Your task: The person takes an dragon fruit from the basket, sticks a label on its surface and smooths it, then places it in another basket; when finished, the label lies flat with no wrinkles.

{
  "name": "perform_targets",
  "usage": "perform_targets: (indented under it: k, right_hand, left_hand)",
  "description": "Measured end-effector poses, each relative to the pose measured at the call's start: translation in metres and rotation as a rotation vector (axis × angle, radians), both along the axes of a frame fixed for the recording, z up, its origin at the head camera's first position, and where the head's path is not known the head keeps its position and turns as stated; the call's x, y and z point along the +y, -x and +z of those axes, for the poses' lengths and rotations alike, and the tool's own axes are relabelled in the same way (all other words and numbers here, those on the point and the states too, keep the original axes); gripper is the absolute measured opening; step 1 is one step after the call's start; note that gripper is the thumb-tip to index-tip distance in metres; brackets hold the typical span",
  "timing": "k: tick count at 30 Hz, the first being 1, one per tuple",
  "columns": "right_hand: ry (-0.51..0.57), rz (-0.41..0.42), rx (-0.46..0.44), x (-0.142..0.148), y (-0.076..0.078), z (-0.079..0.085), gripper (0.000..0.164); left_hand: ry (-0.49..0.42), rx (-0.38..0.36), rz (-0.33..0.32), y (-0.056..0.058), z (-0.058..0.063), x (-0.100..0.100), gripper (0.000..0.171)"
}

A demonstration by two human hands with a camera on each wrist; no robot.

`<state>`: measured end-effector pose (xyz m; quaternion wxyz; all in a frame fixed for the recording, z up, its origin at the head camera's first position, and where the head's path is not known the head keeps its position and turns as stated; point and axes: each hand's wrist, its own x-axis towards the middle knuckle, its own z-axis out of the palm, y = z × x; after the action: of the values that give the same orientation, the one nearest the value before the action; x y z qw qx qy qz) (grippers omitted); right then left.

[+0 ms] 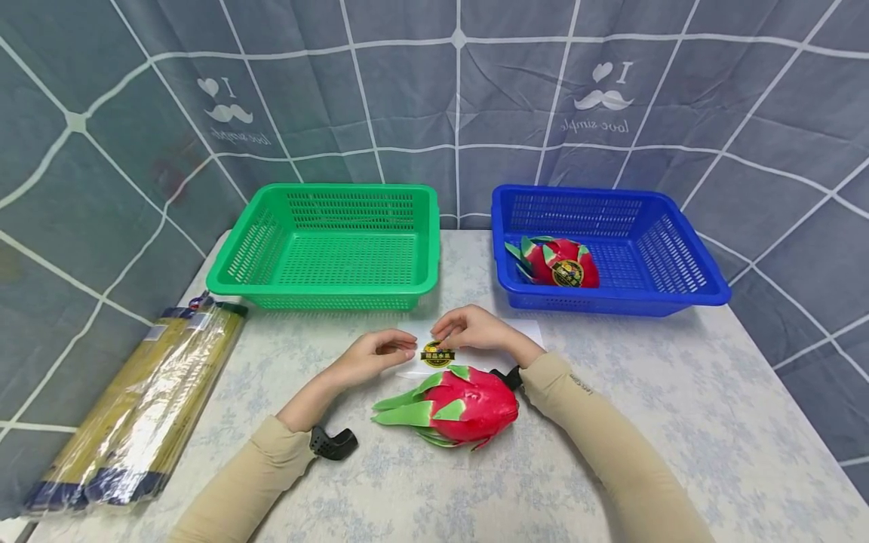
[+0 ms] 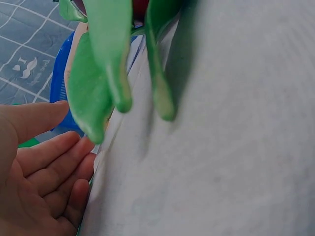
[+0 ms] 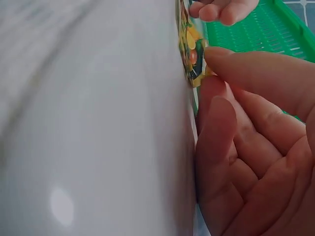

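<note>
Head view shows, left to right, wrapped packets point(image 1: 159, 377) along the table's point(image 1: 713, 437) left edge, a green basket point(image 1: 353, 264) at its far edge, and the left hand point(image 1: 373, 354), loosely curved, empty, beside a sticker point(image 1: 437, 356) on white paper point(image 1: 529, 327). Toward the near edge lies a dragon fruit point(image 1: 478, 407); the right hand point(image 1: 482, 328) pinches the sticker's rim, and a blue basket point(image 1: 638, 304) stands toward the far right corner.
</note>
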<state>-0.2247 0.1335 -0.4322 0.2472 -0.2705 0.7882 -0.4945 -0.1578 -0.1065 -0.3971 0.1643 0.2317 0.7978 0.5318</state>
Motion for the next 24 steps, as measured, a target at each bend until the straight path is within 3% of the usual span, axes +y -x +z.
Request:
perform_targets:
  k: [7,11,14,17,20,24]
  right_hand:
    - [0.008,-0.039,0.099,0.007,-0.004,0.007,0.015]
    - [0.042,-0.093,0.128,0.021,-0.013,0.023,0.012]
    - [0.094,-0.114,0.11,0.035,-0.024,0.038,0.012]
    - [0.154,-0.099,0.095,0.048,-0.037,0.053,0.011]
    - [0.206,-0.067,0.093,0.059,-0.051,0.064,0.01]
    - [0.232,-0.027,0.063,0.068,-0.07,0.072,0.011]
  left_hand:
    - [0.005,-0.002,-0.013,0.002,-0.007,0.0,0.034]
    - [0.033,0.005,-0.027,0.008,-0.016,-0.005,0.035]
    - [0.06,0.037,-0.042,0.006,-0.015,-0.006,0.037]
    - [0.073,0.11,-0.084,-0.005,-0.004,0.0,0.046]
    - [0.114,0.217,-0.145,-0.021,0.003,0.013,0.066]
    - [0.21,0.309,-0.202,-0.039,0.005,0.028,0.093]
